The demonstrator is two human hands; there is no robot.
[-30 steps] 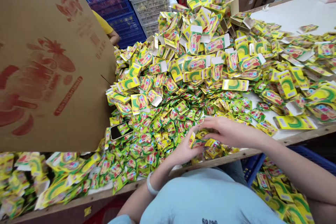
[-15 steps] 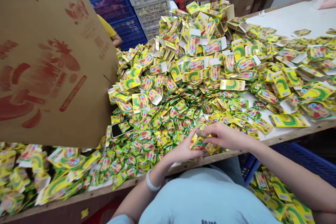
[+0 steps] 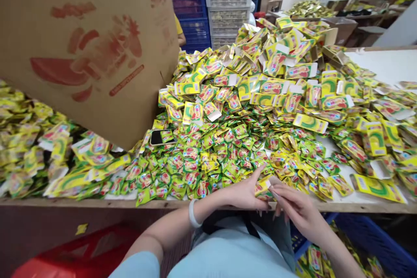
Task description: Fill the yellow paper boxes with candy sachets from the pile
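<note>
the left hand (image 3: 244, 193) pinches a small stack of sachets (image 3: 263, 186) at the near table edge (image 3: 97, 203), thumb on top and fingers under, which keeps the bundle squared and off the heap. the right hand (image 3: 298, 210) meets it from the right, fingers curled with the tips against the end of the stack, seemingly steadying or aligning it; it closes on nothing of its own that can be made out. a pale bracelet (image 3: 193, 213) sits on the left wrist. just beyond the hands lies the loose pile of sachets (image 3: 208, 156), within easy reach, and behind that a mound of folded cartons (image 3: 276, 78) rises toward the back. a phone (image 3: 157, 137) rests half buried at the pile's left. a big cardboard box (image 3: 87, 47) leans over the table's left side. stacked crates (image 3: 211, 4) stand behind, and a blue crate (image 3: 374, 243) with more packets sits below at the right.
</note>
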